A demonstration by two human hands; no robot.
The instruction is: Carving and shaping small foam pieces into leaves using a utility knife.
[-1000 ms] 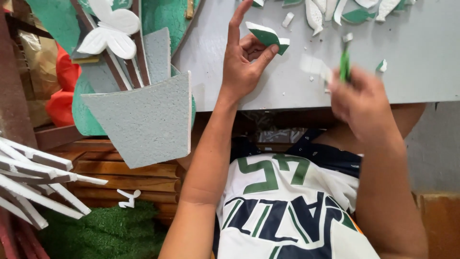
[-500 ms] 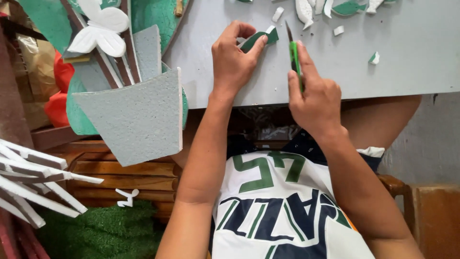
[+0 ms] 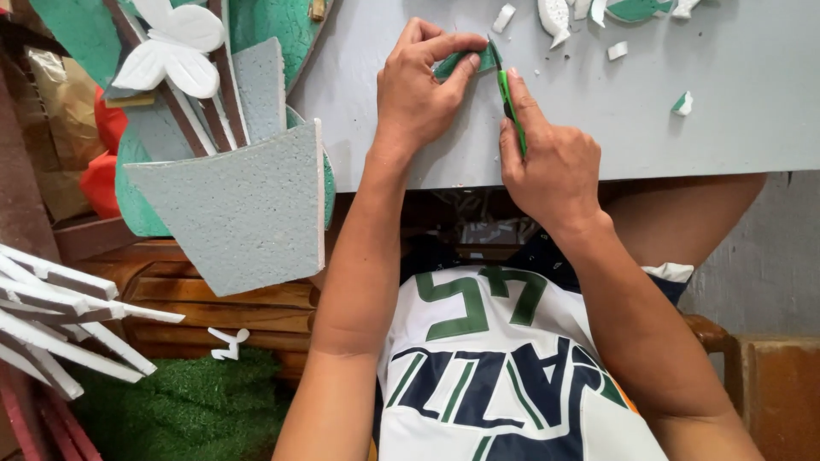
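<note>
A crinkled, clear-brownish plastic bag sits at nine o'clock on the far left edge, above a red-orange bundle. No labels, signs or screens show.

Grey painted tabletop far, daylight on it. Brown wooden slatted bench left. Green artificial turf near left. Grey plastered wall right.

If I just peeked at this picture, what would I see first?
First, two hands at the top middle: the left hand pinches a small green foam piece on the grey table, while the right hand presses a green cutter against it. At the left stands a big grey foam pot with a white butterfly above it.
</note>
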